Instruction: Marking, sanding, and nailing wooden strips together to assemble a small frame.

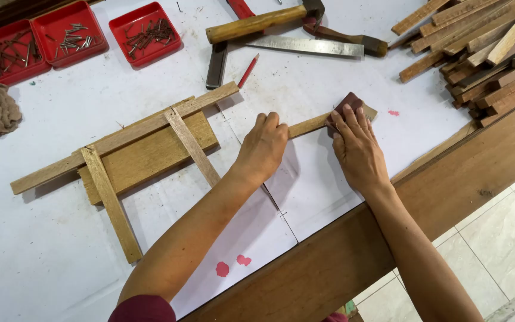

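Wood strip runs left-right between both hands: left hand pins its near end, right hand presses a sanding block onto its far end.

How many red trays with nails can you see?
3, all at the top left of the table: the left red tray at the picture's edge, the middle red tray touching it, and the right red tray a little apart. More could lie outside the picture.
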